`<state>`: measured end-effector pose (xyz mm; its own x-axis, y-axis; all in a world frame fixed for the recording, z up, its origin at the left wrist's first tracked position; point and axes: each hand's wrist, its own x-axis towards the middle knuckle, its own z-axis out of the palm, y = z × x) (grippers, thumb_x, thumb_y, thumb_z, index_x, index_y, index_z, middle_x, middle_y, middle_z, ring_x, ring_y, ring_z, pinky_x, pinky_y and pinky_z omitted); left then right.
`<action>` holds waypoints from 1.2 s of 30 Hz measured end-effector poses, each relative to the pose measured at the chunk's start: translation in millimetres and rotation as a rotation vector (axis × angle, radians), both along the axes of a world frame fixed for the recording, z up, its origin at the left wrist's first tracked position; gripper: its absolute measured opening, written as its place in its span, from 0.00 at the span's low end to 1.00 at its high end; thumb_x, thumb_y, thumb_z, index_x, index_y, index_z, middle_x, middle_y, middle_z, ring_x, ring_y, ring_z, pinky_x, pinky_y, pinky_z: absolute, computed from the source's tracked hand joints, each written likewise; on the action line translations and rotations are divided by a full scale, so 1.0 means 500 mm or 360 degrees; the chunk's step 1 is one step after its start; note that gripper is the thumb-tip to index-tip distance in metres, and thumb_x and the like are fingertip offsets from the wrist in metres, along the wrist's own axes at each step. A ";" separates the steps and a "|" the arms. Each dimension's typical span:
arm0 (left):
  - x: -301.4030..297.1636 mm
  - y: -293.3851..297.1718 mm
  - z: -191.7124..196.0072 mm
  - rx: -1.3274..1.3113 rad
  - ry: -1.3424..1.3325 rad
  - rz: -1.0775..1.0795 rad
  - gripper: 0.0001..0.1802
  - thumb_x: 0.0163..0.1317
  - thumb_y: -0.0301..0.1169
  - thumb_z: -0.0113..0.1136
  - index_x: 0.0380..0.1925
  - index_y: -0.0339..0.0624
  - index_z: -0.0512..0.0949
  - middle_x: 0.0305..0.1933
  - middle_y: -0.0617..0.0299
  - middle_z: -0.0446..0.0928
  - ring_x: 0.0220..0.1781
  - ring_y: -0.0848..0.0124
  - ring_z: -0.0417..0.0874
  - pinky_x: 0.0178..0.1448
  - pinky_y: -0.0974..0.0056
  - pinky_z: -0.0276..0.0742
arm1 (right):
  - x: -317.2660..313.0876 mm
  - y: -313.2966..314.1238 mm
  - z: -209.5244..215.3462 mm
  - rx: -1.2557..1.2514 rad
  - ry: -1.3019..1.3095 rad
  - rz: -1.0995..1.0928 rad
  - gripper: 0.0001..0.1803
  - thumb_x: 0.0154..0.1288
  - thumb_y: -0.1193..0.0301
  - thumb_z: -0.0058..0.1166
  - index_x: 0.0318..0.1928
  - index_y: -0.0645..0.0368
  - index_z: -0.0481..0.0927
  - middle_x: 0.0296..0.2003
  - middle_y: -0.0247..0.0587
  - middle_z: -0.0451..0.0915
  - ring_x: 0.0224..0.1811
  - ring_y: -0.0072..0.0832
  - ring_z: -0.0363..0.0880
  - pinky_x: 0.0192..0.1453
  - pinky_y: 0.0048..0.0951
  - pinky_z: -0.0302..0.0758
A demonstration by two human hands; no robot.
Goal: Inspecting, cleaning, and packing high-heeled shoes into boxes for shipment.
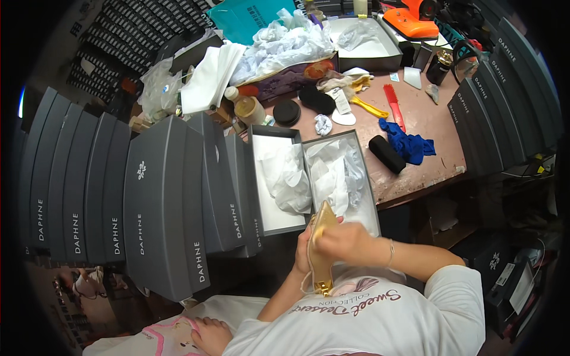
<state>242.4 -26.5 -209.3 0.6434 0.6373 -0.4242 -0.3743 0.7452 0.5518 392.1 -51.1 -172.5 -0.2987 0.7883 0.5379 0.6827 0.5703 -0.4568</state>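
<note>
Shoe: a gold shoe [322,249] held upright in front of the person's chest, just off the near edge of the table [427,118].
Left hand: the left hand [304,252] wraps the shoe from behind, fingers closed on it.
Right hand: the right hand [343,240] curls over the shoe's upper part, pressing on it.
Box: an open grey box [335,178] with white tissue paper [309,175] at the table's near edge, just beyond the shoe.
Left side: stacked grey boxes [160,202].
Far side: a blue cloth [409,144] and a red brush [393,105] on the tabletop.

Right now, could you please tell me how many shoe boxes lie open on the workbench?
3: two side by side before the hands, the left open box and right open box, both tissue-lined, and a far open box. Clutter may hide others.
</note>
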 end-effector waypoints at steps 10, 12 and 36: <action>-0.031 0.010 -0.001 0.0203 -0.0045 -0.0022 0.37 0.68 0.54 0.32 0.68 0.40 0.58 0.65 0.48 0.67 0.58 0.63 0.75 0.62 0.59 0.71 | -0.036 -0.023 0.011 -0.0098 -0.0006 0.0320 0.09 0.46 0.70 0.58 0.30 0.51 0.73 0.24 0.35 0.70 0.20 0.31 0.75 0.21 0.34 0.72; -0.047 -0.001 -0.028 0.0010 -0.0225 0.0025 0.34 0.69 0.52 0.36 0.67 0.39 0.59 0.64 0.51 0.69 0.56 0.64 0.76 0.60 0.61 0.72 | -0.012 0.016 0.016 -0.0387 0.0128 0.0082 0.07 0.53 0.74 0.59 0.30 0.56 0.74 0.23 0.38 0.72 0.23 0.38 0.76 0.26 0.36 0.72; -1.028 0.190 -0.131 0.0256 0.2013 0.2761 0.54 0.63 0.55 0.51 0.72 0.35 0.33 0.72 0.39 0.54 0.70 0.50 0.63 0.71 0.57 0.59 | -0.020 -0.022 -0.007 -0.1587 0.0394 0.0256 0.08 0.59 0.76 0.59 0.39 0.67 0.81 0.25 0.43 0.79 0.24 0.25 0.78 0.30 0.24 0.73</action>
<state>-271.8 68.3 -274.7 -0.9814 0.1827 0.0582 0.0742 0.0820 0.9939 381.9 -61.9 -176.1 -0.4097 0.8696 -0.2757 0.4546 -0.0674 -0.8881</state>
